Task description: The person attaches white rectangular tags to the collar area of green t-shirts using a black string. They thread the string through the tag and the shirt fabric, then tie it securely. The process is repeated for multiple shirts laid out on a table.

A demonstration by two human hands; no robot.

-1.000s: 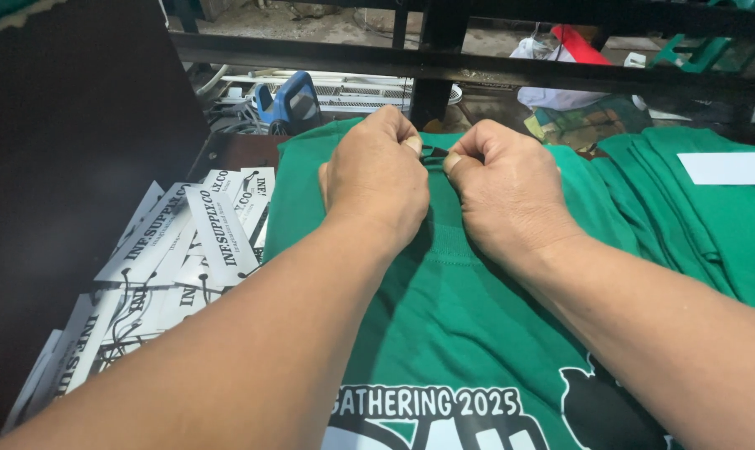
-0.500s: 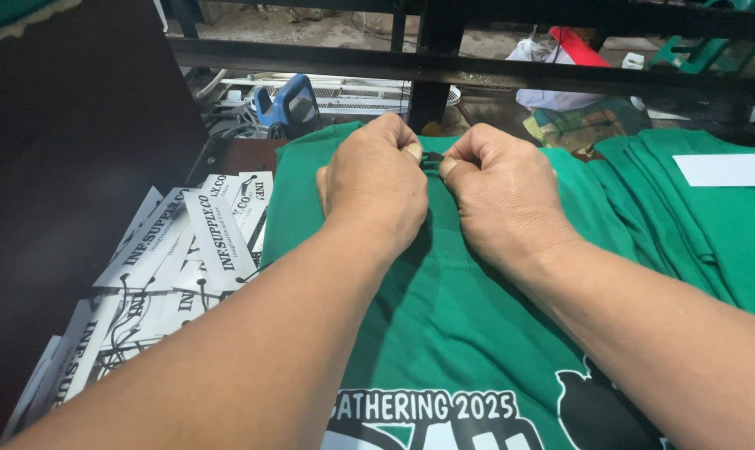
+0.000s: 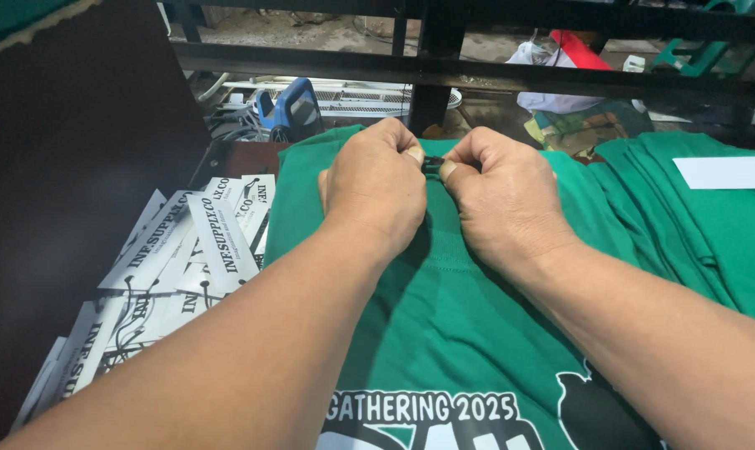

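A green T-shirt (image 3: 444,317) with a white and black print lies flat in front of me, its collar end farthest away. My left hand (image 3: 376,185) and my right hand (image 3: 502,196) rest side by side on the shirt near the collar. Both pinch a small dark piece (image 3: 432,165) between thumbs and fingertips at the neckline. Whether the piece is a tag or a fastener cannot be told. My forearms cover much of the shirt's middle.
A heap of white paper hang tags with black strings (image 3: 173,267) lies to the left of the shirt. More folded green shirts (image 3: 710,225) lie at the right with a white slip (image 3: 727,172) on them. A dark panel (image 3: 69,167) stands at the left, a black bar (image 3: 477,75) beyond.
The hands have stayed at the collar, their fingertips drawn slightly closer around the small dark piece. Nothing else has moved.
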